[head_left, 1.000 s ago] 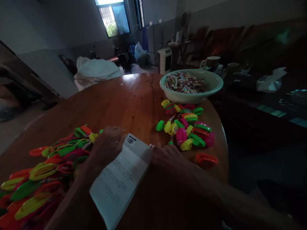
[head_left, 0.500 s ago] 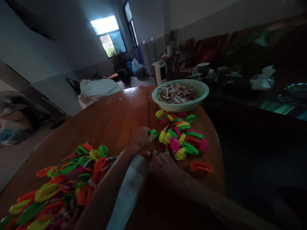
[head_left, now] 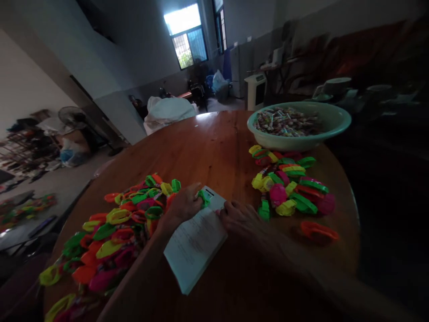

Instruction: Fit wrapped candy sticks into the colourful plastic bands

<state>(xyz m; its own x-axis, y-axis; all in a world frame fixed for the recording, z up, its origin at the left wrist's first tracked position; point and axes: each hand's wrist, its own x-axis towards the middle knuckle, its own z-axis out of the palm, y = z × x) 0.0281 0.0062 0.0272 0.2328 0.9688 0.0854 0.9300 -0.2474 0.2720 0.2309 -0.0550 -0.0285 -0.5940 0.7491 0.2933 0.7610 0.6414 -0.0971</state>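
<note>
My left hand (head_left: 186,205) is closed on a small green plastic toy watch (head_left: 203,198), just above the top end of a white printed paper pad (head_left: 197,243). My right hand (head_left: 239,218) rests at the pad's right edge with fingers curled; a small pinkish bit shows at its fingertips, too blurred to name. Left of the pad spreads a large pile of bright plastic toy watches (head_left: 119,217) in orange, yellow, green and pink. A smaller heap of similar toy watches (head_left: 278,194) lies beyond my right hand, with a single orange one (head_left: 319,232) nearer the table's right edge.
A pale green basin (head_left: 298,142) full of small wrapped candies stands at the back right of the round wooden table (head_left: 208,143). A white-covered shape (head_left: 170,109) sits past the far edge. On the floor at left are a fan (head_left: 72,115) and piled goods.
The view has turned left, so the table's things sit further right. My left hand, with the green toy watch, has moved left towards the large pile. More of the paper pad shows.
</note>
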